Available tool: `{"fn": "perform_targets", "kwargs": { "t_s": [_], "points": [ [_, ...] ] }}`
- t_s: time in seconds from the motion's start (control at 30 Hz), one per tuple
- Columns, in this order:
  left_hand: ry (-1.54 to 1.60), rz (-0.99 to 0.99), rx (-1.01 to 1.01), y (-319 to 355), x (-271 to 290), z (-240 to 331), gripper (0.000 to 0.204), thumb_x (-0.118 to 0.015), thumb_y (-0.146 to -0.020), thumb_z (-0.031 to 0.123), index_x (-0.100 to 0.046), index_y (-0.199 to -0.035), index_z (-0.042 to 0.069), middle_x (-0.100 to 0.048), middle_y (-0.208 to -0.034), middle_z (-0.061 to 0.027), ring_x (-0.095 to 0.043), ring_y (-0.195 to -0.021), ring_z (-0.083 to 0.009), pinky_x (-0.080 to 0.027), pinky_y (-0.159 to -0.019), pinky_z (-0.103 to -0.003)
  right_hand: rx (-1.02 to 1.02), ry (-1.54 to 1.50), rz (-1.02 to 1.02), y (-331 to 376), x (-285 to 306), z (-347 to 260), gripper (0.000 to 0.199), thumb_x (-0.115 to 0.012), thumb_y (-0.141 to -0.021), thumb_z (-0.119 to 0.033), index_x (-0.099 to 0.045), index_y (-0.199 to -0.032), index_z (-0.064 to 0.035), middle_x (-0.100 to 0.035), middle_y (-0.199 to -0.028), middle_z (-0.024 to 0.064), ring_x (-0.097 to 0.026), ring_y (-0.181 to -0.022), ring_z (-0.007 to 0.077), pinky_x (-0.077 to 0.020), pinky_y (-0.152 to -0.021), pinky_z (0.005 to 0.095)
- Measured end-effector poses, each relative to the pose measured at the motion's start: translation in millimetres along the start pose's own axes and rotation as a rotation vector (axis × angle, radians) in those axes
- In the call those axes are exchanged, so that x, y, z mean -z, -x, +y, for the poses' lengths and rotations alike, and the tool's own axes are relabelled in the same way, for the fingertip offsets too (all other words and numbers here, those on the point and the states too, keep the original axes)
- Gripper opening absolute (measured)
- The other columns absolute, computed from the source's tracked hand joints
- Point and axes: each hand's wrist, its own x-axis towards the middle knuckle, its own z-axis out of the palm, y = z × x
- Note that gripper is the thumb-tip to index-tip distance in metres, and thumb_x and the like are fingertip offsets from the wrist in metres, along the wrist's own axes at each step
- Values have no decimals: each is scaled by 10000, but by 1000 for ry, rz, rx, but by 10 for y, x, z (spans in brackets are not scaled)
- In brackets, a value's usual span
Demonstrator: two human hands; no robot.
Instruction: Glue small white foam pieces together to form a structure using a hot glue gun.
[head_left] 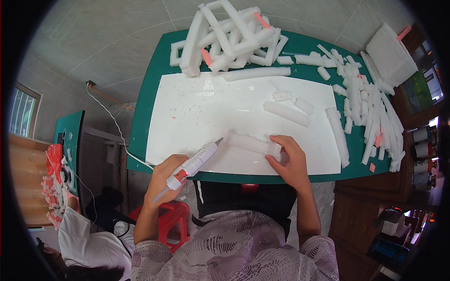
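Note:
My left hand (165,178) is closed around a white hot glue gun (200,158), a glue stick poking out of its back end. The gun's dark nozzle points up and right, close to the left end of a white foam piece (248,143). That piece's right end is pinched between the thumb and fingers of my right hand (289,159). Whether the nozzle touches the foam, I cannot tell. Just beyond lie a longer foam strip (287,114) and two short foam blocks, one of them a ragged chunk (282,96).
A white board (183,117) with scattered crumbs covers much of the green table (140,136). Joined foam frames (229,40) are piled at the back; loose foam strips (370,117) heap up on the right. A red stool (172,220) and another person (91,234) are at left.

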Motion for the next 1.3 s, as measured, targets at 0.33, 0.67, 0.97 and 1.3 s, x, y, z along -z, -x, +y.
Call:
{"fn": "perform_targets", "kwargs": {
  "t_s": [0.33, 0.67, 0.97, 1.3],
  "points": [
    [100, -63, -162, -31, -41, 214, 325, -697, -801, 160, -661, -1035, -62, -695, -1094, -217, -715, -956, -340, -565, -832, -373, 85, 85, 108, 11, -245, -338, 505, -778, -712, 20, -653, -1194, -62, -586, -1214, 135, -610, -1092, 296, -522, -874, 359],
    [111, -78, -196, -67, -83, 232, 310, -725, -759, 95, -656, -1022, -53, -695, -1078, -201, -715, -934, -330, -574, -807, -367, 149, 38, 28, -4, -363, -437, 495, -707, -745, 27, -636, -1227, -62, -557, -1236, 120, -633, -987, 267, -534, -826, 345],
    [101, -92, -183, -30, -82, 135, 317, -718, -763, 134, -643, -1015, -44, -684, -1024, -194, -706, -892, -337, -572, -764, -370, 124, 22, 1, -8, -378, -433, 526, -781, -707, 12, -658, -1211, -74, -581, -1218, 134, -617, -1089, 274, -545, -864, 338],
    [66, -97, -167, 22, -93, 120, 295, -702, -787, 173, -611, -985, -25, -651, -964, -175, -680, -824, -338, -545, -700, -372, 95, 7, -3, 4, -366, -441, 524, -777, -700, -4, -659, -1204, -85, -596, -1194, 126, -604, -1116, 298, -510, -921, 369]
  ]
}}
